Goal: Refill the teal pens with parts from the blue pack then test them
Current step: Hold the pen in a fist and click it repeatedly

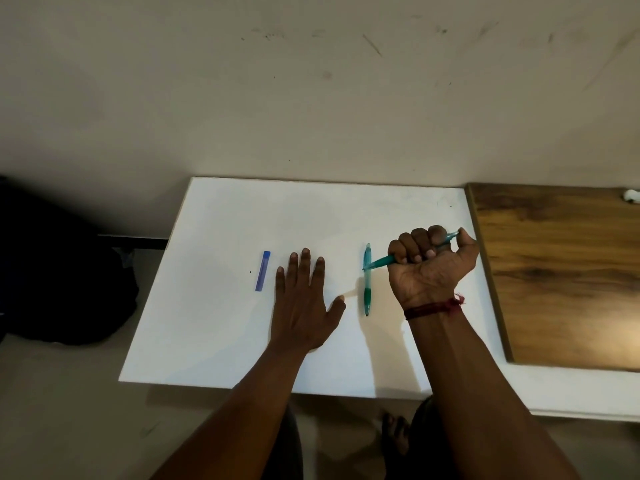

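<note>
My right hand (431, 263) grips a teal pen (381, 261) in its fist, palm turned up, above the white board (214, 323). The pen's tip points left and its clicker end sticks out past my thumb. A second teal pen (367, 282) lies on the board just left of that hand, running front to back, with the held pen's tip crossing over it. My left hand (303, 306) rests flat on the board with fingers spread and holds nothing. The narrow blue pack (263, 271) lies on the board just left of my left hand.
A wooden panel (561, 271) adjoins the board on the right, with a small white object (631, 196) at its far corner. A dark bag (59, 271) sits on the floor to the left. A wall rises behind the board. My knees and a foot (394, 433) show below its front edge.
</note>
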